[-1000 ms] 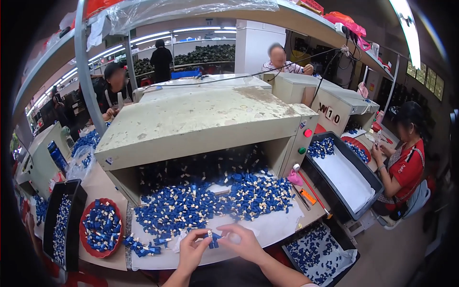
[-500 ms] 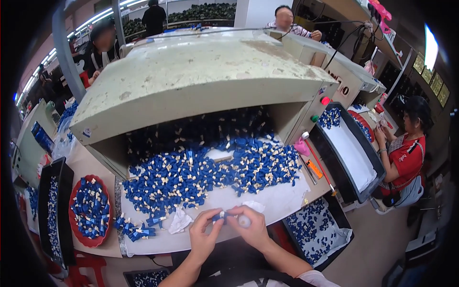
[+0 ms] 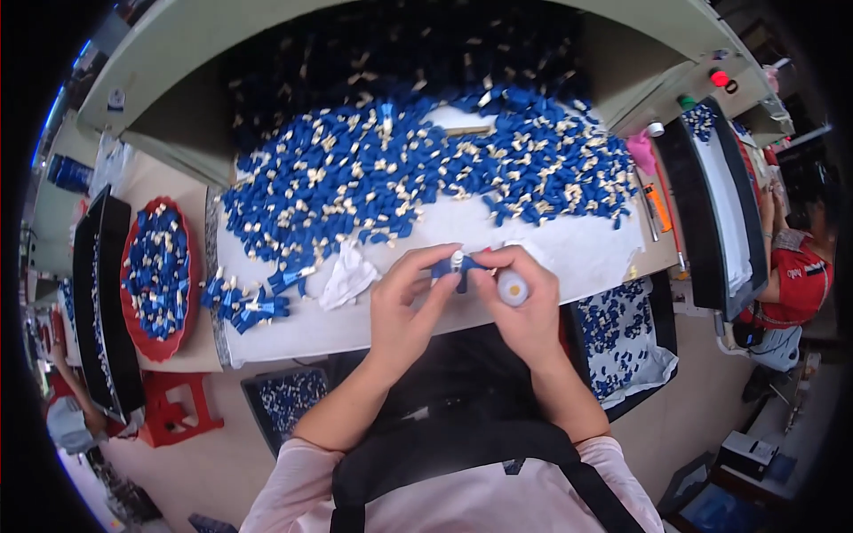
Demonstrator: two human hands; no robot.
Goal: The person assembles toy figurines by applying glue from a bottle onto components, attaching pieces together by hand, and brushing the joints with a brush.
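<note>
Between my hands, over the near edge of the white-covered bench, is a small blue piece (image 3: 462, 274) with a whitish top. My left hand (image 3: 407, 306) pinches its left side between thumb and fingers. From the other side, my right hand (image 3: 530, 306) grips the piece with its fingertips. That same hand also keeps a round, translucent whitish object (image 3: 513, 289), seen end-on, against its fingers; its full shape is hidden. A crumpled white cloth (image 3: 348, 277) lies left of my hands. Beyond them spreads a heap of blue pieces with cream ends (image 3: 355, 182).
A pale machine housing (image 3: 164, 147) arches over the heap. At left stand a red scalloped basket (image 3: 133, 333) and a black tray (image 3: 115, 222). An orange cutter (image 3: 658, 208) lies at right, near another black tray (image 3: 745, 222). A red stool (image 3: 182, 426) stands below left. A co-worker in red (image 3: 804, 271) sits at right.
The view has tipped downward, so the bench sits higher in the picture and my lap shows. Both hands still hold the blue piece, now with its whitish top facing up.
</note>
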